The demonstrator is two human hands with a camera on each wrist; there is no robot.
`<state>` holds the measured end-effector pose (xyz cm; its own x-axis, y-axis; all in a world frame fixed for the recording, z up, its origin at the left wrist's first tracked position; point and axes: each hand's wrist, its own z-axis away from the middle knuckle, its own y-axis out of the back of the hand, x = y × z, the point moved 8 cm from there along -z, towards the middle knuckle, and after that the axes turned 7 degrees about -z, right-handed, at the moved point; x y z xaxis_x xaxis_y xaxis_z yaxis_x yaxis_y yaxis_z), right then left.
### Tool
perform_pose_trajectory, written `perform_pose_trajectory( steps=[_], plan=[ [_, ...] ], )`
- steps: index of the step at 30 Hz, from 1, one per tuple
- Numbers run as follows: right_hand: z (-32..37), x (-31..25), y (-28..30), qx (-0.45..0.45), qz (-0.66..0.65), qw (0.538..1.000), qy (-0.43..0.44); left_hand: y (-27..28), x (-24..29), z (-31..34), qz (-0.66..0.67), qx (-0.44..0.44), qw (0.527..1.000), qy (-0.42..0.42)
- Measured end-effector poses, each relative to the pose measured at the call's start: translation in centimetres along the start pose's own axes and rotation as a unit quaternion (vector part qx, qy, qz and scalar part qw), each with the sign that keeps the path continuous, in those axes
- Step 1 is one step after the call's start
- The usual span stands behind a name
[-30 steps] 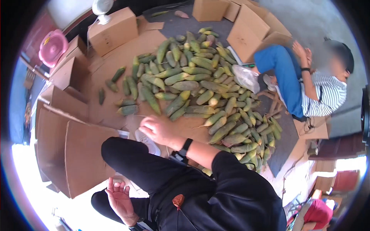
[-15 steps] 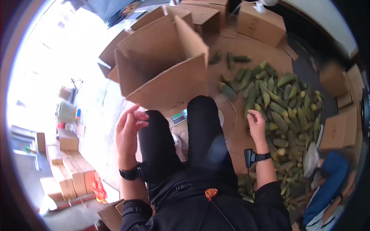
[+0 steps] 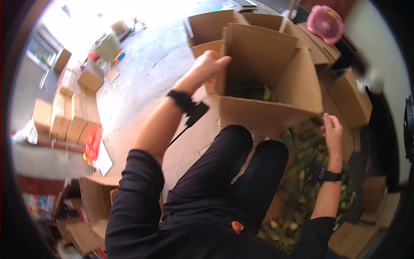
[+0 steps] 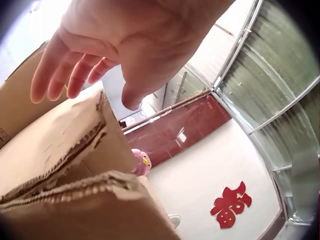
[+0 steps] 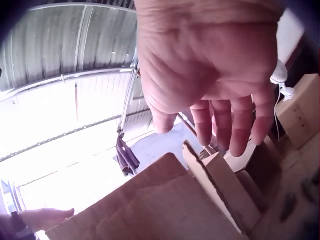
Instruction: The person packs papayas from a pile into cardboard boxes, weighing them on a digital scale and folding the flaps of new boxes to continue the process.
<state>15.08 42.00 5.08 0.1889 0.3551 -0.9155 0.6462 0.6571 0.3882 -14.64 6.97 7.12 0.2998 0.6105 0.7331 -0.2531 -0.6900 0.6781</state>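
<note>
A tall open cardboard box stands before the person's knees, with some green vegetables low inside it. The left hand is at the box's left rim in the head view; in the left wrist view that hand hovers over the torn box edges, fingers loosely bent and apart from the thumb. By the box's right corner is the right hand. In the right wrist view this hand hangs palm visible, fingers extended, above the box flap, holding nothing.
Green vegetables lie heaped on the floor at the right. More open boxes stand behind the box, near a pink basin. Closed cartons line the left; a white fan is at the right.
The head view has swung from the vegetable heap and seated person to the box. Both hands have moved forward to the sides of the box.
</note>
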Motion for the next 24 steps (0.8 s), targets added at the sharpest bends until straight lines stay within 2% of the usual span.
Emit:
perform_pose_trajectory(
  steps=[1,3,4,5,6,7,8,10,11,14,16,18,20,22,24],
  plan=[
    [-1.1,-0.9,-0.9,-0.020,0.028,0.999,-0.029,-0.7,-0.1,-0.9,-0.046,-0.051,0.997,0.035],
    [-4.0,-1.3,-2.4,-0.048,0.116,0.992,0.006,-1.8,-0.4,-2.0,-0.141,-0.135,0.979,0.053],
    [-5.7,-0.9,-2.8,-0.066,0.179,0.981,0.034,-1.8,0.4,-2.3,-0.238,-0.134,0.962,0.013],
    [-7.0,-1.0,-3.2,-0.071,0.258,0.962,0.054,-2.6,-0.2,-3.3,-0.258,-0.174,0.950,0.014],
    [-8.0,-1.6,-3.9,-0.073,0.334,0.937,0.076,-2.5,-0.3,-3.8,-0.273,-0.170,0.947,0.019],
    [-8.2,-2.6,-4.9,-0.088,0.380,0.920,0.037,-2.6,-0.6,-4.9,-0.298,-0.134,0.945,-0.006],
    [-9.2,-2.0,-5.5,-0.101,0.381,0.918,0.048,-2.1,-0.4,-4.9,-0.298,-0.107,0.949,-0.013],
    [-10.8,0.5,-5.9,-0.167,0.266,0.949,-0.020,-1.1,-0.4,-3.6,-0.268,-0.173,0.945,0.077],
    [-11.1,0.9,-5.9,-0.187,0.266,0.944,-0.047,-0.8,-0.6,-3.2,-0.257,-0.183,0.945,0.083],
    [-9.8,-0.5,-7.5,-0.219,0.294,0.930,-0.028,-1.0,-2.6,-2.3,-0.190,-0.208,0.954,0.105],
    [-7.9,-2.5,-9.0,-0.214,0.290,0.932,-0.040,-1.0,-3.8,-2.0,-0.152,-0.214,0.961,0.087],
    [-6.8,-3.5,-9.7,-0.209,0.236,0.949,-0.025,-0.5,-5.4,-1.4,-0.135,-0.197,0.969,0.066],
    [-5.6,-5.8,-10.4,-0.201,0.206,0.957,-0.018,1.7,-6.3,-0.5,-0.126,-0.111,0.985,0.039],
    [-5.0,-8.2,-11.7,-0.217,0.161,0.963,-0.011,3.6,-8.1,1.1,-0.094,-0.125,0.985,0.071],
    [-5.4,-10.1,-13.7,-0.241,0.174,0.955,0.016,6.1,-10.1,3.2,-0.048,-0.111,0.987,0.111]
  ],
)
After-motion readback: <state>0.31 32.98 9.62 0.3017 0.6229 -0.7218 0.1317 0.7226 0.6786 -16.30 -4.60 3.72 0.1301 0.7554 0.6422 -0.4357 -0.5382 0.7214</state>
